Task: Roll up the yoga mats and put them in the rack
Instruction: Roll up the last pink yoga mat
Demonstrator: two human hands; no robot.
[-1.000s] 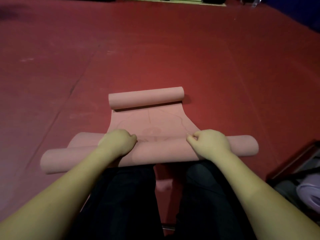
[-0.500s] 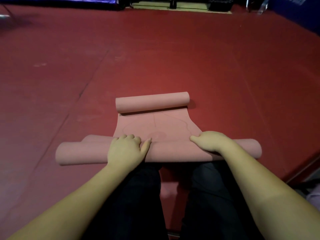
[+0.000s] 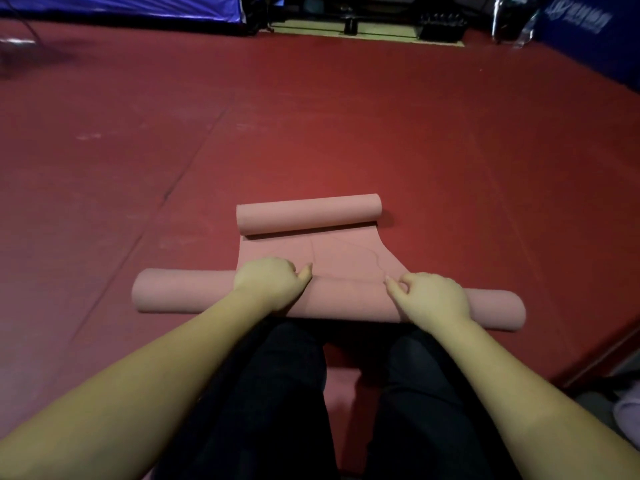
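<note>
A pink yoga mat lies on the red floor with a thick near roll (image 3: 339, 299) running left to right in front of my knees. A short flat stretch (image 3: 311, 249) leads to a smaller curl at the far end (image 3: 308, 213). My left hand (image 3: 268, 280) rests on top of the near roll left of centre, fingers curled over it, thumb pointing right. My right hand (image 3: 429, 297) sits on the roll right of centre, fingers bent and pinching the mat's top surface.
Red floor (image 3: 346, 116) stretches ahead and to both sides. Blue padding (image 3: 121, 5) lines the far left wall and the right wall (image 3: 588, 32). Dark equipment (image 3: 440, 27) stands at the far edge. A dark frame and a pale object (image 3: 627, 410) lie at the lower right.
The near roll has moved forward toward the far curl, shortening the flat stretch. Both hands have shifted forward over the roll, and my left hand's fingers have curled.
</note>
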